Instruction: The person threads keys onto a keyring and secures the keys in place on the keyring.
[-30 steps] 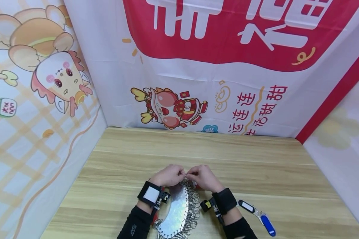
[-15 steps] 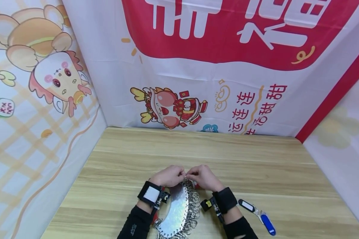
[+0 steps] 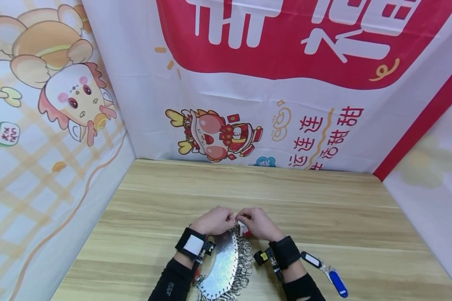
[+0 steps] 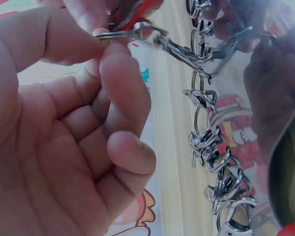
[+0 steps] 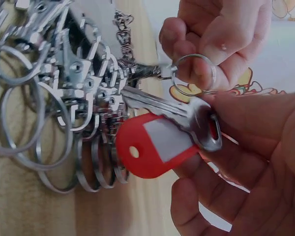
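Observation:
A curved shiny metal plate (image 3: 220, 267) stands on the table, its edge lined with clasps and split rings (image 3: 245, 263). At its far tip, my left hand (image 3: 215, 220) pinches a split ring (image 5: 173, 81) between thumb and forefinger; a short chain links this ring to the plate's edge. Close beside it, my right hand (image 3: 263, 225) holds a metal key (image 5: 199, 120) together with a red key tag (image 5: 152, 147) that has a white label. The key's head sits at the right thumb, and its blade points toward the plate's clasps.
A black key tag (image 3: 311, 260) and a blue key tag (image 3: 337, 284) lie with keys between them on the wooden table (image 3: 165, 188), right of my right wrist. Printed cloth (image 3: 147, 108) walls the table's back and sides. Something red (image 3: 196, 274) shows near my left wrist.
My right hand has shifted slightly right, away from my left fingertips. More of the white-and-red tag shows beneath it. The plate and loose key tags stay put.

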A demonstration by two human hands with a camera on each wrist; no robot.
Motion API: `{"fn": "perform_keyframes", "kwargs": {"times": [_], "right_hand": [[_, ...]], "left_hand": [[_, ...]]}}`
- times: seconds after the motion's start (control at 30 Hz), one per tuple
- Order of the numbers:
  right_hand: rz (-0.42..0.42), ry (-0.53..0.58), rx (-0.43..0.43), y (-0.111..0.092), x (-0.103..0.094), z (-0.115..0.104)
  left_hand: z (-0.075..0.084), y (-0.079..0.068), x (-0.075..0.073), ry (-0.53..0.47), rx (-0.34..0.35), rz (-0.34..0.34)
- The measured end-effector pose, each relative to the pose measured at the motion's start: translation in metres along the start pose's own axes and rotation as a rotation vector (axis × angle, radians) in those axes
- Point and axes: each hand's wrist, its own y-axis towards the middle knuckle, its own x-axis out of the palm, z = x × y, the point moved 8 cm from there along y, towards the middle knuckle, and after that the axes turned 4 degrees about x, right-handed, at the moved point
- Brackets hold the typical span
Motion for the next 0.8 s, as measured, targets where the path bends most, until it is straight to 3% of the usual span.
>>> {"fn": "perform_keyframes", "kwargs": {"times": [0.27,0.5,0.8], "right_hand": [[0.012,0.000,0.020,-0.002,-0.003,-0.007],[0.034,-0.048,-0.005,0.000,0.006,-0.012],[0.087,-0.025,0.006,0.001,0.005,-0.012]], "left_hand": [[0.003,0.000,-0.005,0.043,-0.002,0.046],[0.005,0.003,-0.009,0.156,0.018,0.115],[0.003,0.003,-0.007,0.151,-0.012,0.109]]}}
